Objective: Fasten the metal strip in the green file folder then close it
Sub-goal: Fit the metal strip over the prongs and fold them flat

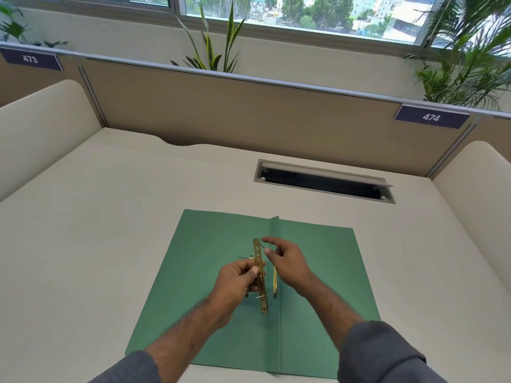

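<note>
The green file folder (318, 261) lies open and flat on the desk, its spine crease running toward me. My left hand (237, 283) grips a brass perforated metal strip (261, 288) and holds it over the crease. A second brass strip (274, 280) sits along the spine just to its right. My right hand (284, 261) hovers beside the strip's far end, thumb and forefinger pinched on a thin dark lace end (262, 246). A silver-tipped lace end (259, 297) pokes through a hole near the strip's near end.
A cable slot with a raised grey flap (323, 179) is set into the white desk behind the folder. Beige partition panels enclose the desk at the back and both sides. Plants stand behind the back panel.
</note>
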`<act>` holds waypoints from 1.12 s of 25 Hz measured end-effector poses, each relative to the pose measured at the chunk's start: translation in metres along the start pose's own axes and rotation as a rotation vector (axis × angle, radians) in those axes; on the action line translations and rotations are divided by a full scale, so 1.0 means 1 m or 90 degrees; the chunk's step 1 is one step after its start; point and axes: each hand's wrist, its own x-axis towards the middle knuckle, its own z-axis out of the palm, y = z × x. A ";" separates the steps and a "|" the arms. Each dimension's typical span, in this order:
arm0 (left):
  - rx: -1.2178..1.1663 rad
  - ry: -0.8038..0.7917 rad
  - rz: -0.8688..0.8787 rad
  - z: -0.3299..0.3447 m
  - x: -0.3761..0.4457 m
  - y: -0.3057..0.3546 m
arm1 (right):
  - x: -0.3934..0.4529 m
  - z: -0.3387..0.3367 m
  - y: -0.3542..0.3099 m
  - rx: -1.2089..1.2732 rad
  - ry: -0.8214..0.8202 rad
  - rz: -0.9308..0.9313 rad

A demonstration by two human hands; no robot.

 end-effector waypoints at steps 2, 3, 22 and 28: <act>-0.002 0.006 -0.014 0.000 0.002 -0.001 | 0.002 0.000 0.004 0.023 -0.018 -0.001; -0.004 0.006 -0.020 -0.001 0.003 -0.003 | 0.001 0.000 0.007 0.033 -0.021 -0.001; -0.017 -0.032 -0.044 0.003 0.005 -0.010 | -0.015 -0.002 0.022 0.177 -0.087 0.004; 0.001 -0.023 -0.036 0.006 0.004 -0.010 | -0.015 -0.001 0.024 0.188 -0.082 0.021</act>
